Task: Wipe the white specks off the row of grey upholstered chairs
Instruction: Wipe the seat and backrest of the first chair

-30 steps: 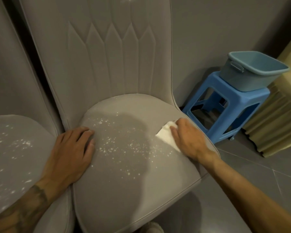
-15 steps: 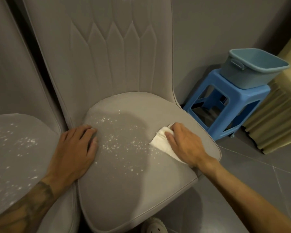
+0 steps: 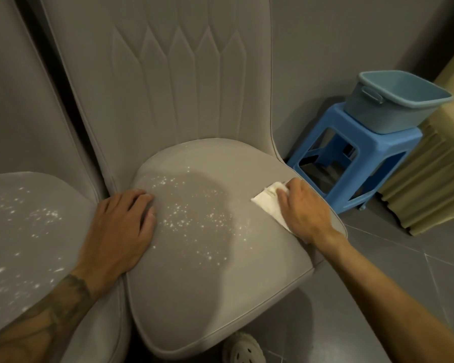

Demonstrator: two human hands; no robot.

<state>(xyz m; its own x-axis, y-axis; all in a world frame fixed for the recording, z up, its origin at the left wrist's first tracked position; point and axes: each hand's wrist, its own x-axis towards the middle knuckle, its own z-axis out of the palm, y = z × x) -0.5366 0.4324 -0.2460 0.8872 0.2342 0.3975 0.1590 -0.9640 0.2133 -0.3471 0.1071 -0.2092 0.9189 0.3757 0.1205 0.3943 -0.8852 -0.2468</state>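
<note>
Specks (image 3: pixel 194 213) dot the grey seat (image 3: pixel 207 297), left grip (image 3: pixel 118 231) spread flat, right grip (image 3: pixel 304 210) pressing cloth (image 3: pixel 266 203) open-fingered, near blue stool (image 3: pixel 383 142).

Finding, just beyond the grip and to its right, a blue plastic stool (image 3: pixel 367 153) bearing a grey-blue tub (image 3: pixel 378 111) on its top. Standing before a plain grey wall (image 3: pixel 338 48) further beyond. Sitting just beside pleated yellowish material (image 3: pixel 430 184) well right of the grip. Spreading below and right of the grip, grey floor tiles (image 3: pixel 404 271) with thin pale joints, taking dim, soft light.
</note>
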